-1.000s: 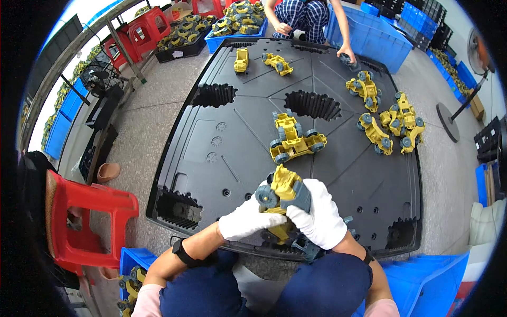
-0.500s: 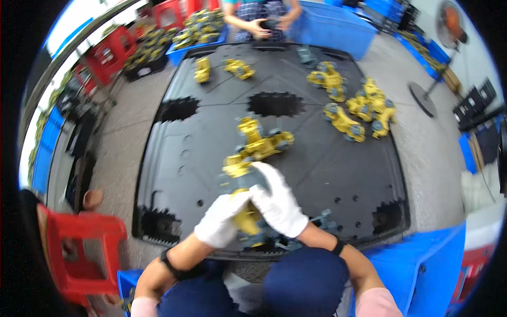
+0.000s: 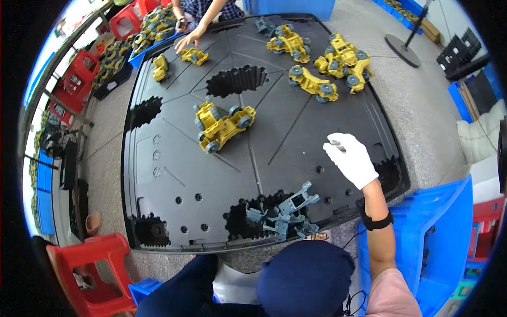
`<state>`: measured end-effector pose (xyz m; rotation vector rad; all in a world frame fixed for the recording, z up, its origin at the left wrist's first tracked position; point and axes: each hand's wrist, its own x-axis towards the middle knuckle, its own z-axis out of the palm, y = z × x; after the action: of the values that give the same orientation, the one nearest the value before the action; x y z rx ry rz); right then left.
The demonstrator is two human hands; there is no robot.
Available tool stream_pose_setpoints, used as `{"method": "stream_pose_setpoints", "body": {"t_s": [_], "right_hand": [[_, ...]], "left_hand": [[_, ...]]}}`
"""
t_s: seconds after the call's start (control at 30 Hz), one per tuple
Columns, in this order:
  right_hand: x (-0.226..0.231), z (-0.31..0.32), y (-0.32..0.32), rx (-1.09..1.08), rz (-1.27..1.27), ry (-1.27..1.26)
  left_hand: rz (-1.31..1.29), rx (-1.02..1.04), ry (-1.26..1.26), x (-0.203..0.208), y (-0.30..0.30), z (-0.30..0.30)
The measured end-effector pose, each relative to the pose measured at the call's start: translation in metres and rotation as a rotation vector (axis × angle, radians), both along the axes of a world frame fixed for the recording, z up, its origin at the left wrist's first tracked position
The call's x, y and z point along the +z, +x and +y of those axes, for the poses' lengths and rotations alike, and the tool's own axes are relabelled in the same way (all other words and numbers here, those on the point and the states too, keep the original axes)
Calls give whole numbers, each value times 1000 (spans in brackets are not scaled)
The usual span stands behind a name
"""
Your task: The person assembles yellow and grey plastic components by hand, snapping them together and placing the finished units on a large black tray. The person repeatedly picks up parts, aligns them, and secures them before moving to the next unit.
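My right hand (image 3: 351,159), in a white glove, hovers above the right side of the black table (image 3: 296,158). Its fingers are loosely bent and apart from the thumb, and nothing shows in them. My left hand is out of sight. Close to the table's near edge lies a small heap of grey plastic parts (image 3: 290,211), the nearest things to my right hand. Yellow toy vehicles with grey wheels (image 3: 224,127) sit together left of the table's middle. More yellow toy vehicles (image 3: 338,58) are grouped at the far right, some touching.
Across the table, another person's hand (image 3: 193,39) reaches over a yellow toy vehicle (image 3: 194,56). A blue bin (image 3: 422,238) stands by my right side, and a red stool (image 3: 95,269) at the near left. Jagged holes (image 3: 237,80) break the tabletop.
Both my hands held a yellow and grey toy vehicle; it is now out of view. My left hand has left the picture, and my right moved rightward. The other person's hand reached onto the table.
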<state>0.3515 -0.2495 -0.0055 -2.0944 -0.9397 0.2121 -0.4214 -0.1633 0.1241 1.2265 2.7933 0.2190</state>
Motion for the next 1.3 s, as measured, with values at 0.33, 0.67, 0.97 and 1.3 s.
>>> {"method": "stream_pose_setpoints", "body": {"t_s": [0.33, 0.67, 0.97, 1.3], "right_hand": [[7, 26, -56, 310, 101, -203], [24, 151, -75, 535, -541, -13], [-18, 251, -73, 610, -394, 97], [83, 129, -111, 776, -141, 282]], "left_hand": [[41, 235, -275, -61, -41, -61], [99, -98, -682, -57, -4, 23], [-87, -1333, -290, -29, 174, 142], [-643, -2169, 221, -46, 471, 204]]}}
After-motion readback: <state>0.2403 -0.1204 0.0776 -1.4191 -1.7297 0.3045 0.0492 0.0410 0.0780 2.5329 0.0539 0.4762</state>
